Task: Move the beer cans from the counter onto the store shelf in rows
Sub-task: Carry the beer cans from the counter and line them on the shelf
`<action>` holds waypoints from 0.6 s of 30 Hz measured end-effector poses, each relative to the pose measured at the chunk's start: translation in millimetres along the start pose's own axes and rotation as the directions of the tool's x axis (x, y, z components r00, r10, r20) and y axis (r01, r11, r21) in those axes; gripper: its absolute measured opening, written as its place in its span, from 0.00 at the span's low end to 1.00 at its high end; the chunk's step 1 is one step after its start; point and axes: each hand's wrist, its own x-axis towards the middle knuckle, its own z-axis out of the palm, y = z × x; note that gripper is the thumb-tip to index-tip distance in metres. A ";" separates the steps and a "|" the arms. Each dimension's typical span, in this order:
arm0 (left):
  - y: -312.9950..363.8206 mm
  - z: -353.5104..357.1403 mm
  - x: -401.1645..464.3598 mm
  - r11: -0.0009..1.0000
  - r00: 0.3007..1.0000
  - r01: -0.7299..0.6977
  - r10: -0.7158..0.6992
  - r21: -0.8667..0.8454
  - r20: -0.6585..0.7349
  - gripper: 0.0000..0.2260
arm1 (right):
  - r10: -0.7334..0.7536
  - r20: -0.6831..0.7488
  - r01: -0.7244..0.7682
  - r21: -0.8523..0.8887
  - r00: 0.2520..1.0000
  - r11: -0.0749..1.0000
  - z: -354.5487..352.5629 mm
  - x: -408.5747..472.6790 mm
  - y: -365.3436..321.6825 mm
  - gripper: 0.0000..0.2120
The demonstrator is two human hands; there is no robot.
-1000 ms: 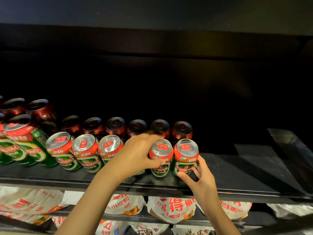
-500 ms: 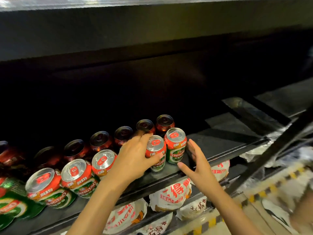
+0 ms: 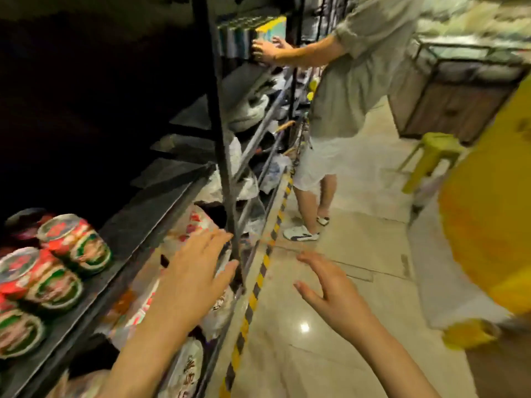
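Apparently both hands (image 3: 192, 285) empty, spread.

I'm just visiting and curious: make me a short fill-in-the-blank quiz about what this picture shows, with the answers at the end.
1. The left hand and the right hand both hold ____.
2. The beer cans stand on a dark ____ at the left.
3. The tape along the floor is striped black and ____.
4. By the counter at the far right stands a green ____.

Missing words: nothing; shelf; yellow; stool
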 end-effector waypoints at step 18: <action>438.9 225.9 -162.9 0.750 0.584 -0.017 0.544 -0.661 0.602 0.11 | 0.926 -0.336 -0.607 0.704 0.172 0.368 -134.7 -549.6 147.7 0.11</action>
